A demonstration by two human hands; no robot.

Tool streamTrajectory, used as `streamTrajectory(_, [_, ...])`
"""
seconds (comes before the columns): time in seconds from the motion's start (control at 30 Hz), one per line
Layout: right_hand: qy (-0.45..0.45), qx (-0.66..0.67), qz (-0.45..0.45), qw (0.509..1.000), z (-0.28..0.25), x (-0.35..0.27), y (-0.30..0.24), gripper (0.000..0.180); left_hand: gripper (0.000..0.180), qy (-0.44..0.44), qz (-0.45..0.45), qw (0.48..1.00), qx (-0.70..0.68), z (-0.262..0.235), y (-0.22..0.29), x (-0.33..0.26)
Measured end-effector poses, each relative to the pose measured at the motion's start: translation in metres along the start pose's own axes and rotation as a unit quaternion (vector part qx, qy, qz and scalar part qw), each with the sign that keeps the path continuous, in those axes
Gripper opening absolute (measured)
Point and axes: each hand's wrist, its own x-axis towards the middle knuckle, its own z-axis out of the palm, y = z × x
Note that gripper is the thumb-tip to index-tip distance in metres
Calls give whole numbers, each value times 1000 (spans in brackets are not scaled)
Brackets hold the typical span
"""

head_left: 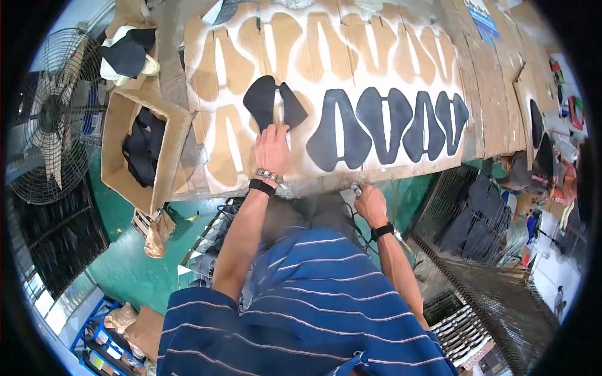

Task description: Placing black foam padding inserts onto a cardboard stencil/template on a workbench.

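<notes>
My left hand (273, 149) pinches the lower edge of a black U-shaped shoe-upper piece (262, 100), which sits tilted over the cardboard-covered table (401, 164). To its right, several more black shoe-upper pieces (324, 141) lie flat in a row, alternating in direction. Below the table's near edge my right hand (371, 203) is closed around a metal-tipped tool (356, 188), most of which the fingers hide. Around the pieces the cardboard has white overspray, with bare brown outlines (238, 53) of the same shape in the far row.
Left of the table stands an open cardboard box (153, 109) with black pieces (144, 147) inside. Beyond it are a wire-caged fan (53, 113) and a white form draped in black (128, 53). A mesh rack (476, 282) stands at the right, above the green floor (132, 241).
</notes>
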Motion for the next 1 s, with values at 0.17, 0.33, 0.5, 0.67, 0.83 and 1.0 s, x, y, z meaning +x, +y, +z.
streamTrajectory(0.17, [4,3,5,1000,0,1,-3,20,28,-23,-3,1000,-21,-3,18,-14])
streamTrajectory(0.33, [9,-5,3,1000,5,3,-1,19,21,-66,0,998,4,0,25,-31])
streamTrajectory(0.5, [9,-8,4,1000,4,3,-1,18,28,-157,-29,987,7,-6,30,-45])
streamTrajectory(0.67, [7,-14,10,1000,6,4,2,18,26,-151,-21,988,-21,-15,32,-33])
streamTrajectory(0.83, [5,-9,14,1000,5,2,1,18,45,-74,80,994,14,-17,14,60])
streamTrajectory(1.0, [21,0,4,1000,7,0,3,17,40,-351,84,927,104,-13,-1,131])
